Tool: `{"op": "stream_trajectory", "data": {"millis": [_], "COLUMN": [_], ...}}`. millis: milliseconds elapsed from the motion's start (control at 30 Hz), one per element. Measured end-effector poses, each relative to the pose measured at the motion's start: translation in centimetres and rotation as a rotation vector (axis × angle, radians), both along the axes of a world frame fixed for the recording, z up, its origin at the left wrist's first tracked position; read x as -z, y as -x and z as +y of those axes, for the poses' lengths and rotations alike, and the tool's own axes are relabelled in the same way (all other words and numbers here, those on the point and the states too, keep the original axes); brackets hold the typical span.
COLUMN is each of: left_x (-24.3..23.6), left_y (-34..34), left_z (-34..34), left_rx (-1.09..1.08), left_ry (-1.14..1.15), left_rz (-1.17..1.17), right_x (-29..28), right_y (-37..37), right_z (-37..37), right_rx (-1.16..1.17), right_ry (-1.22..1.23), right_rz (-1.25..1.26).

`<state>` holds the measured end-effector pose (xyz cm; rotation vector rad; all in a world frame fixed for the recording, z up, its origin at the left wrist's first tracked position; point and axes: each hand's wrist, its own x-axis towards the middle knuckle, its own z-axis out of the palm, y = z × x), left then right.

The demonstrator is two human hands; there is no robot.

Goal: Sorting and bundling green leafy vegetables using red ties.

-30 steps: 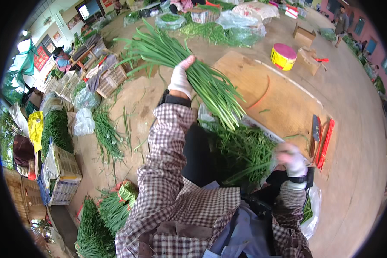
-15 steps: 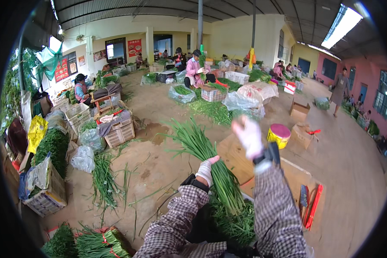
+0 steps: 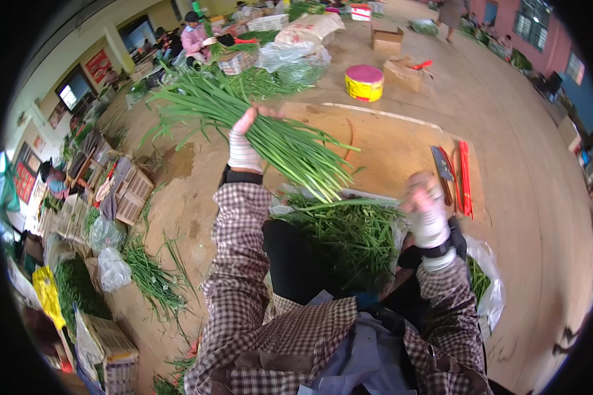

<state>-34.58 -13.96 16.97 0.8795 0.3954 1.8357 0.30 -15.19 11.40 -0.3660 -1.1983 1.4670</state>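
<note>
My left hand (image 3: pixel 244 141), wrapped in white cloth, grips a bunch of long green leafy stalks (image 3: pixel 303 155), pale at their lower right ends. My right hand (image 3: pixel 423 210) is blurred at the right of the greens, its fingers seemingly curled; whether it holds anything I cannot make out. Beneath the bunch lies a heap of loose green leaves (image 3: pixel 333 243) in pale plastic. A wooden board (image 3: pixel 395 141) spans behind it, with a dark-bladed knife (image 3: pixel 441 164) and red strips (image 3: pixel 465 178) on its right part.
A yellow tub with pink lid (image 3: pixel 364 89) and cardboard boxes (image 3: pixel 385 41) stand beyond the board. Plastic crates (image 3: pixel 132 191), bags (image 3: pixel 114 270) and loose greens line the left. A co-worker in pink (image 3: pixel 194 43) sits at the back; another person (image 3: pixel 449 23) stands far right.
My right hand was raised and open half a second ago; it is now lower, beside the heap. My left hand still holds the bunch. The view has tipped back down from the hall.
</note>
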Motion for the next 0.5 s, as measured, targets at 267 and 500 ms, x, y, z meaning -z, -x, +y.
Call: {"op": "stream_trajectory", "data": {"millis": [267,500], "left_x": [-0.9,-2.6], "left_y": [-2.6,-8.2], "left_z": [1.4,3.8], "left_rx": [0.072,0.208], "left_ry": [-0.03,0.139], "left_rz": [-0.103,0.002], "right_x": [4.7,-3.9], "right_y": [-1.1,2.7], "right_z": [1.4,9.2], "right_rx": [0.363,-0.057], "right_ry": [-0.365,-0.237], "right_rz": [-0.72,-0.585]}}
